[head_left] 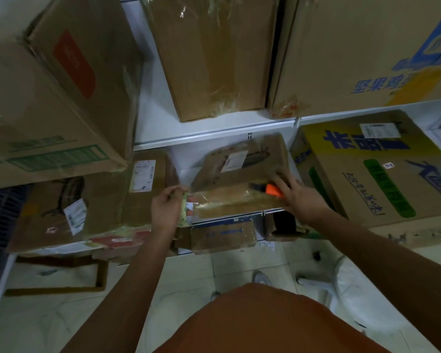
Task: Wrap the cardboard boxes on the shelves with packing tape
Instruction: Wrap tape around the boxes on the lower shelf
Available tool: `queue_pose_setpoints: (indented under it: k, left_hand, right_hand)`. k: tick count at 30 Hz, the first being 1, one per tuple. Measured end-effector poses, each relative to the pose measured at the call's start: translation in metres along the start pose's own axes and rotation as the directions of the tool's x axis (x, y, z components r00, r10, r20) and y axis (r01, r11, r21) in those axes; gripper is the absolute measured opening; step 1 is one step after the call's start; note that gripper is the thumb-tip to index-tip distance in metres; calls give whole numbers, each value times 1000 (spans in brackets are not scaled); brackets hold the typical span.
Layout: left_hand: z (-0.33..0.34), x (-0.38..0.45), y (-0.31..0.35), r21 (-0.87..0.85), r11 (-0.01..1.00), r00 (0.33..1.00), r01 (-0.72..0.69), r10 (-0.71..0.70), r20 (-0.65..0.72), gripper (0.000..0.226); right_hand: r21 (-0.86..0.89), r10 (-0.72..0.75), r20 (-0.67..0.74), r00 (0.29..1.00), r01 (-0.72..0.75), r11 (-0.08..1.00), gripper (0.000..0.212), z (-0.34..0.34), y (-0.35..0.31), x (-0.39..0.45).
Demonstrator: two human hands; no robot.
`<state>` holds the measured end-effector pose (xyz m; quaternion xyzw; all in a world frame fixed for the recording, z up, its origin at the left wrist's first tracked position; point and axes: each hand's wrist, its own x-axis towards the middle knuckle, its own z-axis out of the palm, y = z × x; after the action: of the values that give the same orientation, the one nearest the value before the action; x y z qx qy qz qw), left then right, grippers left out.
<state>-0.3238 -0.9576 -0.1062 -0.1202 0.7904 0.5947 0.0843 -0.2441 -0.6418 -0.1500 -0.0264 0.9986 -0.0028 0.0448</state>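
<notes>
A flat cardboard box (242,171) with a white label lies on the lower white shelf (229,217), its front face covered by a strip of clear packing tape (229,202). My left hand (167,207) pinches the greenish loose end of the tape at the box's left corner. My right hand (298,196) grips an orange and black cutter (271,189) against the box's right end, fingers spread over the top.
Taped cardboard boxes fill the shelves: a large one (56,93) at upper left, one (214,54) at the top middle, printed ones (367,54) (382,169) on the right, labelled ones (87,205) at lower left. A small box (222,234) sits below. Tiled floor lies underneath.
</notes>
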Motion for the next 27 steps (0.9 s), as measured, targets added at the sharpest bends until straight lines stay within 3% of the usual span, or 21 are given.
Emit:
queue_pose_setpoints:
  k: [2, 5, 9, 12, 16, 22, 25, 27]
  left_hand:
    - [6, -1, -7, 20, 999, 999, 29, -29, 20, 21]
    - [17, -4, -14, 69, 996, 996, 59, -64, 66, 22]
    - [24, 0, -22, 124, 986, 988, 110, -121, 92, 23]
    - [27, 4, -29, 179, 973, 977, 146, -170, 126, 21]
    - [35, 4, -34, 190, 967, 972, 168, -195, 129, 19]
    - [53, -4, -35, 232, 964, 965, 133, -179, 190, 19]
    - [60, -9, -29, 194, 972, 949, 135, -183, 256, 18]
    - [65, -13, -21, 162, 975, 926, 152, -198, 322, 17]
  right_hand:
    - [50, 53, 109, 993, -59, 997, 80, 13, 10, -8]
    - [240, 180, 222, 958, -232, 943, 81, 48, 19, -8]
    - [515, 376, 367, 851, -522, 680, 71, 93, 22, -2]
    - [490, 500, 445, 743, -669, 558, 69, 107, 25, 9]
    - [547, 538, 538, 648, -755, 363, 57, 106, 23, 29]
    - [656, 561, 505, 656, -714, 244, 41, 120, -1, 48]
    - [718, 469, 563, 681, -684, 132, 28, 115, 2, 30]
    - [703, 372, 584, 721, -679, 212, 23, 110, 9, 14]
